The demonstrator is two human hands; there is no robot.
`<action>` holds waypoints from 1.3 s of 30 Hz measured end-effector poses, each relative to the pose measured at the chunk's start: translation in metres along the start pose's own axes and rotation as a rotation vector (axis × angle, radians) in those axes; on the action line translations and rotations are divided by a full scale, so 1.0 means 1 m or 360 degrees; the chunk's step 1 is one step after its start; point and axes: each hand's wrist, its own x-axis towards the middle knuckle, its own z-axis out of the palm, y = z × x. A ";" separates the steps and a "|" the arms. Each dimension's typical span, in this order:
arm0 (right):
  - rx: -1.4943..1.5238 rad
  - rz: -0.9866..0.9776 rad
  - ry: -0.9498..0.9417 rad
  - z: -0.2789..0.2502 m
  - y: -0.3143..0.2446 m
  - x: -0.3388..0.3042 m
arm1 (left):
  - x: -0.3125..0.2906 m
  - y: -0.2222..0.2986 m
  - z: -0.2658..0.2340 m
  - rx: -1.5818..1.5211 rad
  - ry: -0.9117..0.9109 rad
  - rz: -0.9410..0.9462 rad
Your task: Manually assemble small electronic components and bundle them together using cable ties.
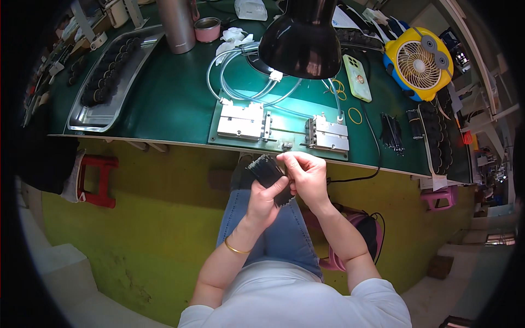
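A thick bundle of short, thin black wires [268, 173] lies across my left hand [262, 202], whose thumb presses on it. To the right of the bundle, my right hand [308, 176] has thumb and forefinger pinched together; whatever lies between their tips is too small to make out. Both hands are over my lap, just short of the bench edge. Beyond them, a fixture with a left metal block [240, 120] and a right metal block [330, 135] sits on a base plate [216, 138]. A small metal piece [286, 146] stands at the plate's front edge.
A black lamp [301, 49] hangs over the fixture, with clear tubing [216, 71] coiled behind. On the green bench [164, 98] are a metal tray [82, 117] of dark bundles, a flask [178, 27], a phone [357, 78], loose black wires [391, 134] and a yellow fan [418, 64].
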 end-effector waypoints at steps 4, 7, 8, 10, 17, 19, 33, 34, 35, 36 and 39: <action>0.0022 0.0059 0.0038 0.000 0.002 0.003 | 0.002 -0.002 0.000 0.0054 -0.0002 0.0070; 0.0019 0.0046 0.0056 0.000 0.005 0.006 | 0.003 -0.007 -0.002 0.0051 0.0036 0.0102; 0.0018 0.0038 0.0064 0.000 0.006 0.007 | 0.004 -0.009 -0.004 0.0023 0.0059 0.0103; 0.0047 0.0064 0.0071 0.000 0.006 0.008 | 0.005 -0.008 -0.003 -0.0005 0.0082 0.0101; 0.0099 0.0103 0.0120 0.000 0.005 0.010 | 0.005 -0.002 0.004 0.0018 0.0077 0.0082; 0.0133 0.0149 0.0117 0.000 0.005 0.010 | 0.006 -0.002 0.003 0.0014 0.0078 0.0076; 0.0034 0.0082 0.0063 0.000 0.003 0.006 | 0.003 0.002 0.005 0.0056 0.0067 0.0044; 0.0034 0.0084 0.0092 0.001 0.003 0.006 | 0.003 0.001 0.005 0.0056 0.0065 0.0047; 0.0035 0.0086 0.0120 0.002 0.002 0.005 | 0.003 0.001 0.004 0.0047 0.0093 0.0048; 0.0037 0.0088 0.0149 0.003 0.002 0.005 | 0.003 0.001 0.004 0.0038 0.0121 0.0049; 0.0068 0.0125 0.0181 0.003 0.005 0.007 | 0.004 0.001 0.005 0.0027 0.0147 0.0050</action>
